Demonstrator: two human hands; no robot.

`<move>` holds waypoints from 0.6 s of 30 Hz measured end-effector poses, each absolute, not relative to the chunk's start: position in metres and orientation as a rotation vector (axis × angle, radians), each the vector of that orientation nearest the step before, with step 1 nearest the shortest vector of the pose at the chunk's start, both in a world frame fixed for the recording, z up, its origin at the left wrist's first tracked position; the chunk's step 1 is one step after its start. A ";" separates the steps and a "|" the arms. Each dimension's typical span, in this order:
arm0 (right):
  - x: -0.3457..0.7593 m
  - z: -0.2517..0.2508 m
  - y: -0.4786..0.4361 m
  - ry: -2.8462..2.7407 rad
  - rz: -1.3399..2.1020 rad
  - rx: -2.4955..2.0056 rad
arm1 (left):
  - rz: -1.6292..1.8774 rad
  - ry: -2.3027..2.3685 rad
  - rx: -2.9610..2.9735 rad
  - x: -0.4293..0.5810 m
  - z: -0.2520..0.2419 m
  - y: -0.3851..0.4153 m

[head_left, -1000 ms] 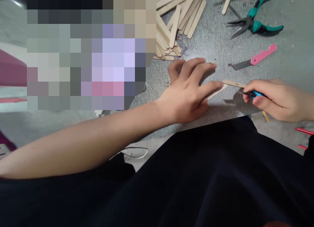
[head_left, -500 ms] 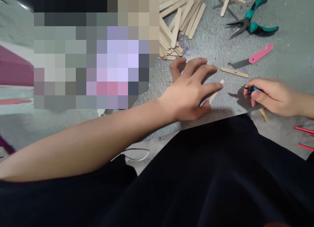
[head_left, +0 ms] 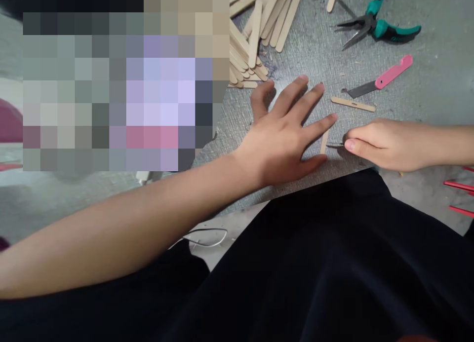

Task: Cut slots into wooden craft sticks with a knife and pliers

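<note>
My left hand (head_left: pixel 283 132) is spread over the grey table (head_left: pixel 296 184), its thumb and index finger beside a small wooden stick (head_left: pixel 325 141) that lies partly under it. To the right, my right hand (head_left: pixel 381 143) is closed around a small tool, whose thin dark tip (head_left: pixel 336 144) points left at that stick. The tool's handle is hidden in the fingers. Another wooden stick (head_left: pixel 353 104), with a small slot in its middle, lies just above.
A pink folding blade (head_left: pixel 394 72) and teal-handled pliers (head_left: pixel 396 32) lie beyond my right hand. A pile of wooden sticks (head_left: pixel 255 33) is at the top. The upper left is pixelated. The table's front edge runs by my lap.
My right hand has moved left with the tool, bringing its tip to the small stick. The fingers of my left hand have spread wider. The view has shifted slightly.
</note>
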State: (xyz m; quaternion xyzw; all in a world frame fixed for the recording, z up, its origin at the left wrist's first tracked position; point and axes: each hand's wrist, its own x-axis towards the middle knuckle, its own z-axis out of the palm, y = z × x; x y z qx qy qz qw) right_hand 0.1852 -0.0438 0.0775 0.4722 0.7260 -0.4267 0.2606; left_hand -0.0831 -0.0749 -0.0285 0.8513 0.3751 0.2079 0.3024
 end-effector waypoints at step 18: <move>0.177 0.080 -0.047 1.919 -1.011 1.291 | 0.588 1.019 2.262 -0.081 -0.026 -0.080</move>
